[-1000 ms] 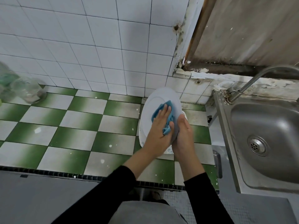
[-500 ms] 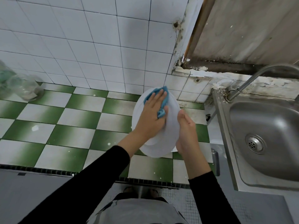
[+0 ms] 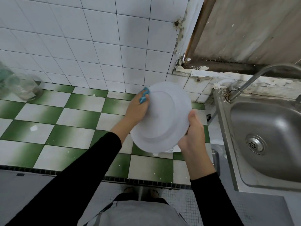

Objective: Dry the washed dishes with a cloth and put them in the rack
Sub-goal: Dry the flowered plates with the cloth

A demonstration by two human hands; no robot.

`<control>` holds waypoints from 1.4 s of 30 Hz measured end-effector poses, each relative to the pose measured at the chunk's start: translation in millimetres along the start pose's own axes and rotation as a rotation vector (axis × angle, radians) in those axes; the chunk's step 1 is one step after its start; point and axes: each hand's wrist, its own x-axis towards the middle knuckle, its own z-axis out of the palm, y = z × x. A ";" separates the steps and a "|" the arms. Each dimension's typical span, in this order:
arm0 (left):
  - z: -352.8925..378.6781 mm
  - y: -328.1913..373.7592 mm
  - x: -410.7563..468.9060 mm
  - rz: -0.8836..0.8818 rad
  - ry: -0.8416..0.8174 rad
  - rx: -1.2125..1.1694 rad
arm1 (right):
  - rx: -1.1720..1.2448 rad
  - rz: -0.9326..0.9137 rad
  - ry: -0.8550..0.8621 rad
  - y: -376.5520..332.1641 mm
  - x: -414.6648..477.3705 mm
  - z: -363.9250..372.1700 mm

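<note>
plate: the white plate (image 3: 164,116) is hanging tilted in the air over the green-and-white counter (image 3: 65,121), just left of the sink (image 3: 241,115), with one face looking toward the camera.
right hand: the right hand (image 3: 193,132) is pinching the plate's near-right rim, thumb lying on the facing side, fingers hiding behind it.
left hand: the left hand (image 3: 137,110) is curling round the blue cloth (image 3: 144,96) and pressing it at the plate's far-left rim.
rack: not showing in view, so i cannot tell the route to it.
risk, slip: a single rim pinch is carrying the weight; if the plate is damp, a hard wipe is likely levering it out from under the thumb and onto the tiles.
risk, knock: swinging right is risking a chip on the sink's steel edge or the tap (image 3: 254,77); pushing forward is risking the tiled wall (image 3: 97,38).
risk, below: a white edge is peeking out under the plate, possibly another dish; i cannot tell.
open room: the counter to the left is offering wide space, with a glass jar (image 3: 24,88) standing well apart at far left.
</note>
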 end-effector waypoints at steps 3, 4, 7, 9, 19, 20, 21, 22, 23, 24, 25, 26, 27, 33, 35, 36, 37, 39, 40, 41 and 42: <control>-0.6 -15.6 -10.8 -0.077 -0.076 0.054 | 0.115 -0.025 0.043 -7.2 4.4 -0.3; 1.7 -20.5 -17.4 -0.043 -0.084 0.047 | 0.147 -0.028 0.061 -9.7 6.3 -1.1; 12.3 -36.2 -38.8 0.155 -0.076 0.067 | 0.225 -0.027 0.098 -15.7 14.6 -5.0; 18.4 -47.0 -52.6 0.335 -0.107 0.274 | 0.240 -0.016 0.100 -20.9 18.1 -4.0; 22.5 -28.9 -65.0 0.907 -0.265 0.707 | 0.224 0.103 0.051 -8.5 13.3 10.0; 22.8 -27.0 -63.8 0.889 -0.263 0.691 | 0.219 0.137 0.033 -5.6 12.0 10.1; 23.2 -24.9 -63.9 0.852 -0.262 0.654 | 0.206 0.164 0.021 -2.9 10.3 10.0; 23.5 -23.5 -64.8 0.811 -0.258 0.604 | 0.191 0.181 0.019 -0.7 9.0 9.5; 23.8 -23.2 -66.4 0.782 -0.253 0.560 | 0.184 0.191 0.021 0.5 7.7 9.1; 23.9 -23.8 -68.9 0.771 -0.254 0.533 | 0.182 0.186 0.022 0.6 6.9 8.6; 24.0 -25.5 -72.4 0.774 -0.263 0.521 | 0.181 0.173 0.028 -0.1 6.7 7.7; 23.3 -28.0 -76.1 0.790 -0.276 0.522 | 0.182 0.158 0.040 -1.3 7.0 6.1; 21.9 -31.3 -80.0 0.814 -0.286 0.533 | 0.182 0.148 0.053 -2.4 7.4 4.7; 2.5 -55.9 -87.4 0.916 -0.287 0.677 | 0.167 0.114 0.071 0.7 7.5 -0.7; 4.0 -55.3 -87.8 0.918 -0.290 0.697 | 0.142 0.121 0.047 4.7 5.1 0.3; 6.8 -52.5 -88.4 0.915 -0.284 0.692 | 0.127 0.128 0.027 7.3 4.2 1.4; 10.7 -48.5 -89.0 0.907 -0.275 0.682 | 0.116 0.139 0.002 10.2 3.7 2.1; 19.6 -38.8 -87.1 0.852 -0.250 0.638 | 0.078 0.159 -0.021 15.8 0.1 4.5; 23.7 -33.1 -84.0 0.800 -0.235 0.602 | 0.056 0.154 -0.035 19.1 -1.1 5.1; 26.8 -27.0 -79.6 0.741 -0.218 0.566 | 0.028 0.144 -0.049 22.7 -1.7 5.4; 28.3 -21.2 -73.9 0.687 -0.198 0.540 | -0.010 0.135 -0.060 25.4 -2.9 5.9</control>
